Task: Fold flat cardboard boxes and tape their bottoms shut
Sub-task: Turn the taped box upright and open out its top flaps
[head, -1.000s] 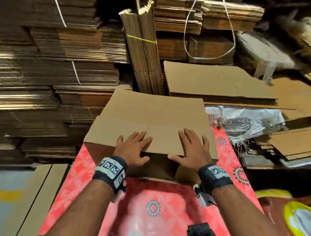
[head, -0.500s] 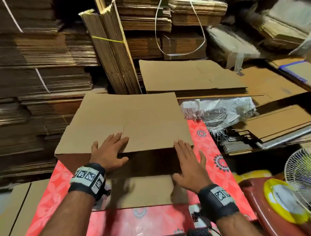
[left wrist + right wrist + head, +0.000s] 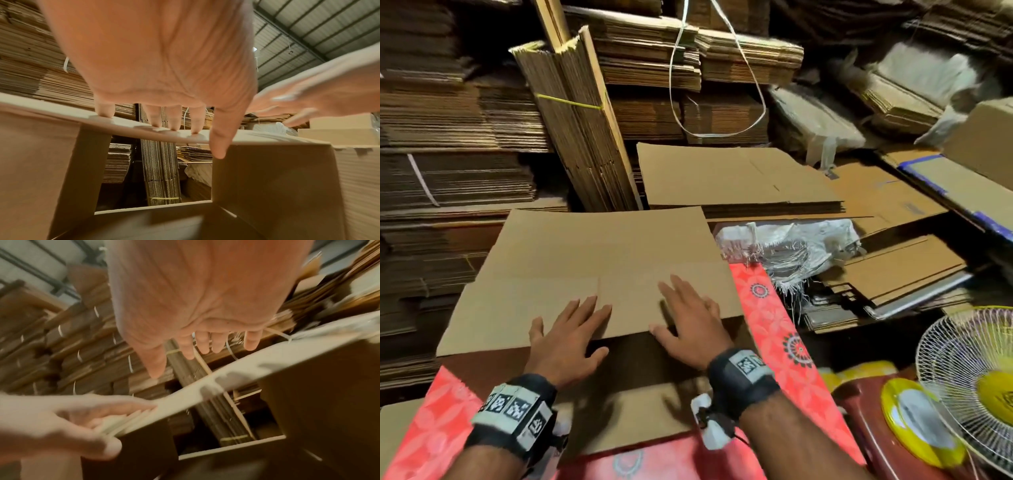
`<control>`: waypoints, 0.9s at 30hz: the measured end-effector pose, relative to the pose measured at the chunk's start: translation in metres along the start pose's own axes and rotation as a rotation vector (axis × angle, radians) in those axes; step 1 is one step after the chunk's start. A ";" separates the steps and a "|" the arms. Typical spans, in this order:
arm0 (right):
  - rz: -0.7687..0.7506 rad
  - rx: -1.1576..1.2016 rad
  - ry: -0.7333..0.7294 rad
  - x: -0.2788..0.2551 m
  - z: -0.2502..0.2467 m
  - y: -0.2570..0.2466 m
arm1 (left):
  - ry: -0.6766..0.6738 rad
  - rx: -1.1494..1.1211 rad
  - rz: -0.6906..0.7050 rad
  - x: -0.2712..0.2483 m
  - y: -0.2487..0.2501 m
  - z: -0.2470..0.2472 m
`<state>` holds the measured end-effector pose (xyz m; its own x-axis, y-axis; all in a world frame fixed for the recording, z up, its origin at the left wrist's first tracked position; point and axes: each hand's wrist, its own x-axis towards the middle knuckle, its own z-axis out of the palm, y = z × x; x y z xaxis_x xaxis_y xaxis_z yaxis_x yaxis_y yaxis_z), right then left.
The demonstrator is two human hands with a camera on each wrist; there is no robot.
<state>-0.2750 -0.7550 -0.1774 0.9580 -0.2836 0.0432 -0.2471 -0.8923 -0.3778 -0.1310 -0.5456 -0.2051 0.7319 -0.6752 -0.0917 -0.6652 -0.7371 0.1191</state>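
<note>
We see a plain brown corrugated cardboard box [image 3: 599,270] lying on its side on a red table covering with a floral print [image 3: 774,318], its near end open toward us and its top panel reaching off to 12 o'clock. The left hand [image 3: 565,339] lies palm-down on the near edge of that top panel at about 7 o'clock, fingers straight and slightly spread; in the left wrist view its fingertips [image 3: 174,125] press on the panel's edge while the thumb hangs down over the opening. The right hand [image 3: 688,325] sits at about 5 o'clock, fingers straight and fanned apart; in the right wrist view its fingertips appear to hover just off the panel, though blur keeps us from being sure of contact. Neither hand curls round anything.

At 12 o'clock an upright bundle of flat cardboard tied with a yellow band [image 3: 582,130] leans among stacked sheets. A frayed white woven sack [image 3: 787,240] lies at 2 o'clock, and a white wire-grille fan with a yellow hub [image 3: 969,380] stands at 4 o'clock. Both black wristbands carry black-and-white square code markers [image 3: 512,409]; we find no readable writing or brand anywhere.
</note>
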 end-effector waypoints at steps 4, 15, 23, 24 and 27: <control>-0.014 -0.123 -0.112 0.039 0.027 -0.020 | 0.090 0.000 0.006 -0.014 -0.012 0.003; -0.001 -0.220 -0.108 0.045 0.049 -0.005 | 0.367 -0.230 -0.696 -0.041 -0.069 0.023; 0.012 -0.250 -0.045 0.042 0.058 -0.012 | 0.424 -0.257 -0.685 -0.040 -0.078 0.032; 0.018 -0.252 -0.047 0.043 0.058 -0.013 | 0.437 -0.312 -0.702 -0.035 -0.077 0.031; 0.030 -0.236 -0.045 0.045 0.059 -0.014 | 0.428 -0.444 -0.734 -0.029 -0.076 0.024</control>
<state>-0.2197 -0.7350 -0.2250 0.9539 -0.3000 -0.0078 -0.2977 -0.9426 -0.1512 -0.1058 -0.4707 -0.2353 0.9944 0.0826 0.0661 0.0331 -0.8363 0.5473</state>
